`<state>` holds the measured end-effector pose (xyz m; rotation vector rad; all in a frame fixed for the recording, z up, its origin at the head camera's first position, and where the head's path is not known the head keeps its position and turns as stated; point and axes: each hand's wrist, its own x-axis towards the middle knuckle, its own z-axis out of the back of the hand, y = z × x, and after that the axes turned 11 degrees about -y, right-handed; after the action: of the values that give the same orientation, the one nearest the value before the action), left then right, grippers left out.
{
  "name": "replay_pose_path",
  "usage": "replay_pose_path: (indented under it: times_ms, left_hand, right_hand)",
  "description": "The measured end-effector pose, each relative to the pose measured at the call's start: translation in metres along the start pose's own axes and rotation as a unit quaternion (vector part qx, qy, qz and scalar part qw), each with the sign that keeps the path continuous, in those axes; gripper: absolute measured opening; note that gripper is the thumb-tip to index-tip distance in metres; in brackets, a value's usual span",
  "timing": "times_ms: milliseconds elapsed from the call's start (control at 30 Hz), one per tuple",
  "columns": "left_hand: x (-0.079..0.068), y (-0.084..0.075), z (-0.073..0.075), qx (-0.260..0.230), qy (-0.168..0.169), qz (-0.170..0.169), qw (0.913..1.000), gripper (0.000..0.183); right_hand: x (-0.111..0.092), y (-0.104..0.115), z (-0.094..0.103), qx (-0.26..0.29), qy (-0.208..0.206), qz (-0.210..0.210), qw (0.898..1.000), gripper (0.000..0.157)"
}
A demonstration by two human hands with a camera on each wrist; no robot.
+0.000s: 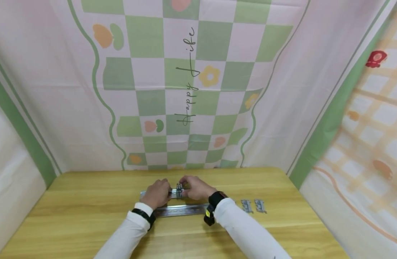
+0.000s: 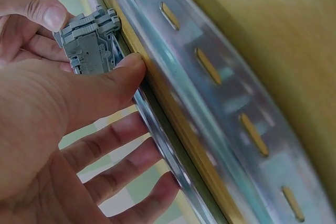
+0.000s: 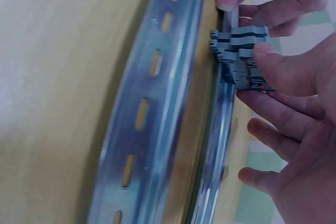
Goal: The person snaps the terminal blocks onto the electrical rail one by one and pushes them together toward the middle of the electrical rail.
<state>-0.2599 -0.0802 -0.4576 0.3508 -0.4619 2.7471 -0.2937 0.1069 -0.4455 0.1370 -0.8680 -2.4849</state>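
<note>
On the far slotted metal DIN rail [image 1: 174, 194] sit grey DIN-rail terminal blocks [image 1: 179, 191], close together. My left hand [image 1: 157, 193] grips this rail left of the blocks; its thumb lies along the near edge, fingers on the far side, in the left wrist view. My right hand [image 3: 304, 119] pinches the grey blocks [image 3: 241, 51] between thumb and fingers; the other fingers are spread beside the rail. Whether the blocks are fully clipped on I cannot tell.
A second slotted DIN rail [image 1: 180, 210] lies nearer on the wooden table [image 1: 72, 216], partly under the wrists. Two grey terminal blocks [image 1: 246, 205] lie to the right, beside my right sleeve. A patterned curtain [image 1: 182, 100] hangs behind the table's far edge.
</note>
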Motion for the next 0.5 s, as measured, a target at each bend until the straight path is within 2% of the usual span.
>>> replay_pose_path:
  times_ms: [167, 400, 500]
  left_hand:
    - [-0.0008, -0.0010, 0.0017, 0.000, 0.007, 0.011, 0.9999, 0.013]
    - [-0.0002, -0.0006, 0.0004, -0.009, 0.000, 0.008, 0.9999, 0.011]
    - [0.0012, -0.0008, -0.0005, -0.010, -0.003, 0.006, 0.9999, 0.011]
  right_hand:
    - [-0.0024, 0.0030, -0.0040, -0.027, -0.016, 0.009, 0.999, 0.042]
    - [-0.0056, 0.0021, -0.0089, -0.080, -0.059, 0.054, 0.994, 0.041]
    - [-0.0070, -0.0018, -0.0091, -0.082, -0.070, 0.067, 0.992, 0.042]
